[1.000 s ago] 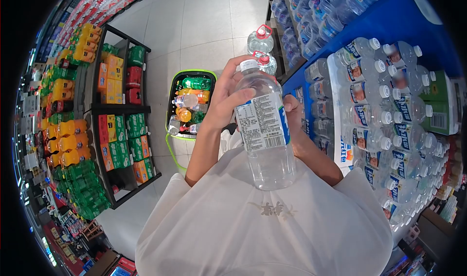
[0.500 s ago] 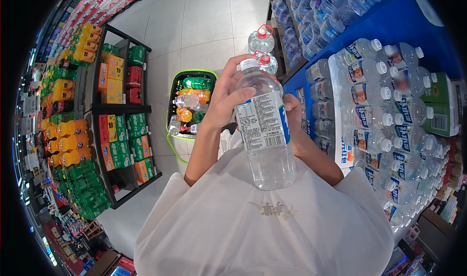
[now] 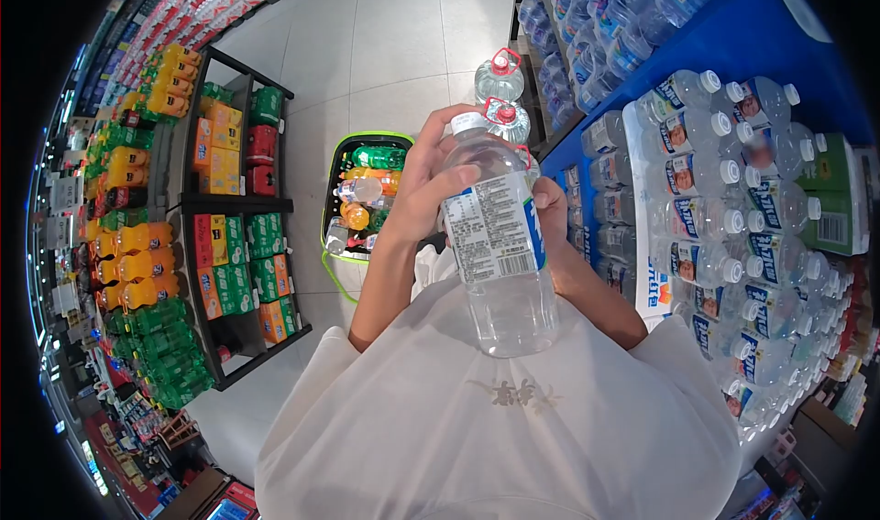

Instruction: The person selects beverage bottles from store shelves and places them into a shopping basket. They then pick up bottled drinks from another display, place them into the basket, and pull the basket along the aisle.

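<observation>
though the bottle (image 3: 513, 314) overlaps them, red-handled jugs (image 3: 510, 121) stand beyond.

1. The left arm (image 3: 380, 286) is bare and bent. It goes up toward 1 o'clock.
2. The left grip (image 3: 423, 190) is near the middle, curled in a hold.
3. The left thumb (image 3: 454, 183) points to 2 o'clock. The left fingers (image 3: 449, 119) bend over at 12 o'clock.
4. The right arm (image 3: 600, 300) is bent too, going up toward 11 o'clock.
5. The right grip (image 3: 556, 216) is at 2 o'clock from the middle, partly hidden.
</observation>
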Motion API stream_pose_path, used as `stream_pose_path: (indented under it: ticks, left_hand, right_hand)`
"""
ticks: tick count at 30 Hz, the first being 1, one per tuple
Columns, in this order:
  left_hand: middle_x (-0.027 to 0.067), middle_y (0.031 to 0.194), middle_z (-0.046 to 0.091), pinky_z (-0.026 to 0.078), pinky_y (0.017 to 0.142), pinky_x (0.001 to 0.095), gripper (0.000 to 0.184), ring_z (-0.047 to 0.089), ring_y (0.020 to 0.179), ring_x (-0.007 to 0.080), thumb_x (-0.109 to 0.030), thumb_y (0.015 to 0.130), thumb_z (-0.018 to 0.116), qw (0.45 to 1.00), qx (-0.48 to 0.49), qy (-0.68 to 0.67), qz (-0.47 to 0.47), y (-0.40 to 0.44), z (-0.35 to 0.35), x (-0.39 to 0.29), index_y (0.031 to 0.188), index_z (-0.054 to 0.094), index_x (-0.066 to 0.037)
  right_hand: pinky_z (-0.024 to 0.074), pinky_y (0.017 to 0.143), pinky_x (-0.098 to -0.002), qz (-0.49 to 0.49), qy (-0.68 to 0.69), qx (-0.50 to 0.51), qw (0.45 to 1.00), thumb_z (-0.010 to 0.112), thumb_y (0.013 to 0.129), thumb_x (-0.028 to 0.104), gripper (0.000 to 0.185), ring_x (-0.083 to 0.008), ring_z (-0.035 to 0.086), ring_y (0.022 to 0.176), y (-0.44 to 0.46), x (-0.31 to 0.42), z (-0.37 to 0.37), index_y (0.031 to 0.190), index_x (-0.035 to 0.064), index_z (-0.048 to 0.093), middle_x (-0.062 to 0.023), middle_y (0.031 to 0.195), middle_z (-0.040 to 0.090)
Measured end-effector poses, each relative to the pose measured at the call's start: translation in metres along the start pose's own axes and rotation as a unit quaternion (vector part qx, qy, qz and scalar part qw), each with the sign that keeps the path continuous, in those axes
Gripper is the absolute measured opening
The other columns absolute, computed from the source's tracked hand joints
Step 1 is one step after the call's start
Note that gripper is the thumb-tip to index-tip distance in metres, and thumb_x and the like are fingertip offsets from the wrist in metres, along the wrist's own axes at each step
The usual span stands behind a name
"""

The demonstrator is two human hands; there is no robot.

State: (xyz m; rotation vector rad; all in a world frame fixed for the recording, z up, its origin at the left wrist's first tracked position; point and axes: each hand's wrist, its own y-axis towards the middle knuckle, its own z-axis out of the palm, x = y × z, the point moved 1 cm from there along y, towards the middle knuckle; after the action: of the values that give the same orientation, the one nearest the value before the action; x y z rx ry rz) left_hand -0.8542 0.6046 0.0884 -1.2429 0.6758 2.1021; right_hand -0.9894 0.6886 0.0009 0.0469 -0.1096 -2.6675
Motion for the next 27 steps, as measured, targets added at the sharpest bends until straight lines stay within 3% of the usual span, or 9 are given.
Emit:
stream_pose_path:
  ticks: [3,6,27]
  left_hand:
    - [0.0201,0.120,0.057,0.043,0.095,0.0360,0.064,0.056,0.112,0.0251,-0.015,0.079,0.063,1.000,0.001,0.004,0.002,-0.002,0.002,-0.001,0.136,0.037,-0.002]
    - [0.0200,0.120,0.057,0.042,0.096,0.0364,0.064,0.056,0.112,0.0252,-0.016,0.079,0.063,1.000,0.003,0.008,-0.007,-0.004,0.005,-0.004,0.136,0.037,-0.002]
    - [0.0221,0.118,0.058,0.042,0.098,0.0385,0.065,0.056,0.112,0.0277,-0.017,0.079,0.066,1.000,0.018,0.007,-0.023,-0.007,0.021,0.006,0.136,0.037,-0.003]
  right_hand:
    - [0.0460,0.094,-0.0618,-0.029,-0.017,-0.032,0.999,0.049,0.063,0.029,0.080,-0.0550,0.058,0.103,-0.002,-0.003,0.010,0.133,-0.0100,0.044,-0.0351,0.122,0.055]
    - [0.0546,0.089,-0.0424,-0.030,-0.054,-0.052,0.997,0.047,0.068,0.024,0.064,-0.0339,0.066,0.098,-0.001,-0.008,0.030,0.120,-0.0137,0.052,-0.0254,0.113,0.063]
    - [0.0568,0.082,-0.0397,-0.057,-0.046,-0.099,0.992,0.048,0.068,0.022,0.055,-0.0319,0.069,0.088,-0.024,-0.011,0.017,0.111,-0.0118,0.059,-0.0236,0.103,0.067]
